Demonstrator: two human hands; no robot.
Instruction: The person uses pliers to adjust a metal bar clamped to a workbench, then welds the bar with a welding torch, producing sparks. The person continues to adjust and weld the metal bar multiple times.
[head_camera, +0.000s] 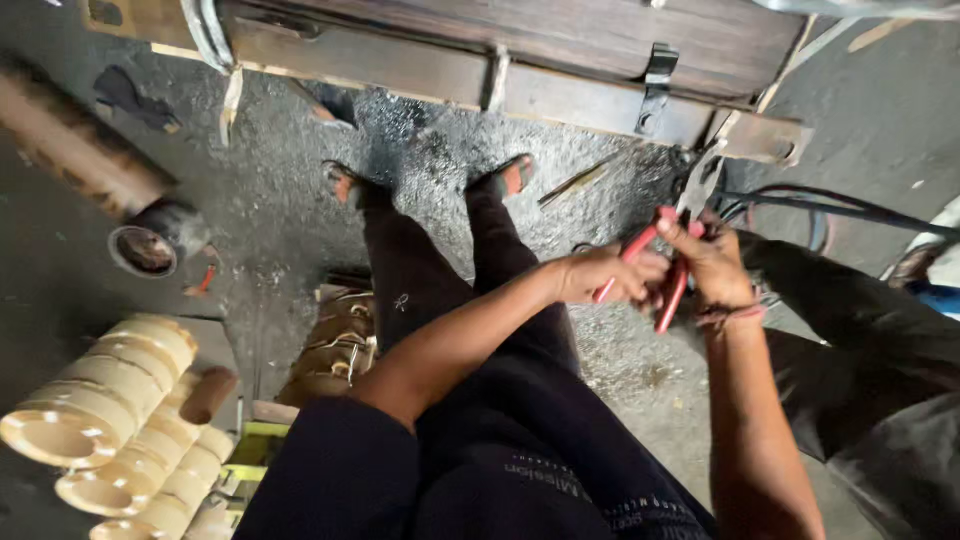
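Red-handled pliers (668, 262) sit between the person's two hands, the metal nose pointing up toward a steel bracket (762, 140) at the lower edge of a dark wooden frame (560, 40). The right hand (715, 265) has its fingers (678, 233) closed round the upper part of the handles, and the left hand (610, 275) curls its fingers shut on the lower handle, so both grip the one tool; what the nose bites on is too small to tell. To do this well, it seems best to keep both handles squeezed evenly and the nose square to the bracket, with the wrists steady so the tool does not twist off. Just beyond the fingertips, dark cables (830, 205) run off along the gritty floor (280, 200). Below the hands stretch the person's two legs in dark trousers, ending in two sandalled feet (430, 180) near the frame. Well away from the fingers, past the left elbow, lie about three rows of pale ribbed spools (110, 400), with one brown roller (208, 394) resting on them. Farther off lies one large brown tube (100, 170) with its open end showing.
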